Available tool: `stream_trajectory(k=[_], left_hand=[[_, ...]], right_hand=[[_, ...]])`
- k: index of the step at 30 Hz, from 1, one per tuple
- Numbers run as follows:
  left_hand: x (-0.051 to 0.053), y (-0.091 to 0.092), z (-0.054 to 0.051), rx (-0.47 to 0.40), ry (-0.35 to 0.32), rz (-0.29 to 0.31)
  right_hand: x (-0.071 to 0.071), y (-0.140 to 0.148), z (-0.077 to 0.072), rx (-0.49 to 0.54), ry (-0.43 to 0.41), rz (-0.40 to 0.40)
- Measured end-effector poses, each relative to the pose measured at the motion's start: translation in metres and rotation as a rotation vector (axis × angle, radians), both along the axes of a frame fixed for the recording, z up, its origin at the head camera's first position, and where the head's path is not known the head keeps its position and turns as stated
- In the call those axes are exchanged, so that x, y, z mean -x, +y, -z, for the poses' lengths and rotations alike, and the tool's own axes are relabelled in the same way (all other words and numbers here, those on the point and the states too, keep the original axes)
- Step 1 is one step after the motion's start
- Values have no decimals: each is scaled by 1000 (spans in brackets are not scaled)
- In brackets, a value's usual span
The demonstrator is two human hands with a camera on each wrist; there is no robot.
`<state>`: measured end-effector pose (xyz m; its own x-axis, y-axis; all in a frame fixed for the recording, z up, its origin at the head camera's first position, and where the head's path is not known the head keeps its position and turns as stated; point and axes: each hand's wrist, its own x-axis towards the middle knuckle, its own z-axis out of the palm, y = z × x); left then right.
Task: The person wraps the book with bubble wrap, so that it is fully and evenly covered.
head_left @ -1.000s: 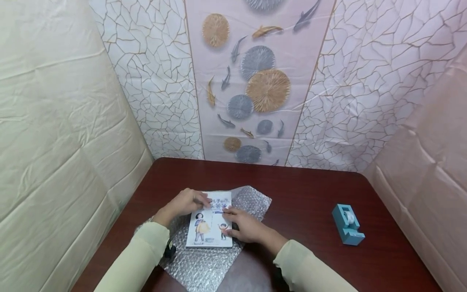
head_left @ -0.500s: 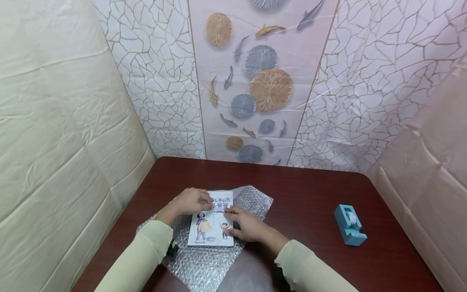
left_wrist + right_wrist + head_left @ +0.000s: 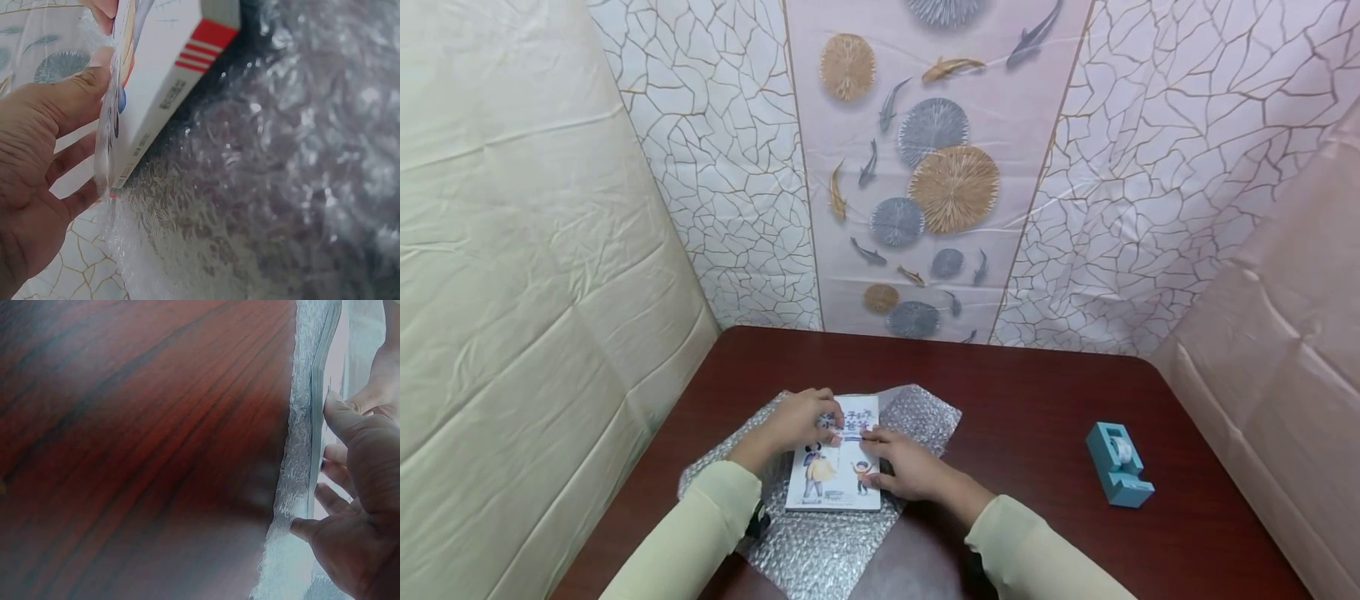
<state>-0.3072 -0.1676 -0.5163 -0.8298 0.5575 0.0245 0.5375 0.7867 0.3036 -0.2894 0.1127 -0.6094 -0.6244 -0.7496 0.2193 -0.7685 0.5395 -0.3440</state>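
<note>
A white picture book with drawn figures on its cover lies on a sheet of bubble wrap. My left hand is over the book's upper left, its fingers bent and pinching the wrap's edge. In the left wrist view, the clear film rises past the book's spine and lies between the left hand and the cover. My right hand rests on the book's right side, fingers extended onto the cover. The right wrist view has the right hand along the page edge.
A blue tape dispenser with a roll of tape stands on the dark red-brown table, to the right of the book. Patterned cloth hangs behind the table's far edge, and pale padded panels flank both sides.
My left hand has shifted slightly right and toward me over the cover. The wrap's left side now stands raised behind the left arm. The right hand stays on the book.
</note>
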Motion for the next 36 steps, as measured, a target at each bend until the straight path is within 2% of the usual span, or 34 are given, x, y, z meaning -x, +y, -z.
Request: stream_trajectory(k=[8,14,16,21,23,29,36], left_hand=[[0,-1,2,52,4,59],[0,0,0,41,-61,67],[1,0,-1,41,-76,71],[0,1,-7,62,-97,86],[-1,2,-8,63,-106,88],[-2,3,-6,40,-126,71],[-3,5,-8,59,-108,84]], right_hand=[[1,-2,3,-37,37,22],[0,-3,0,-29,62,17],[-3,-4,-9,-29,44,9],[-32,-13,-68,-63,-57,29],[-41,-17,-85,-83,-70,58],[-43,-23,-89,-114,-59,135],[-42,-26,-89,-156,-93,164]])
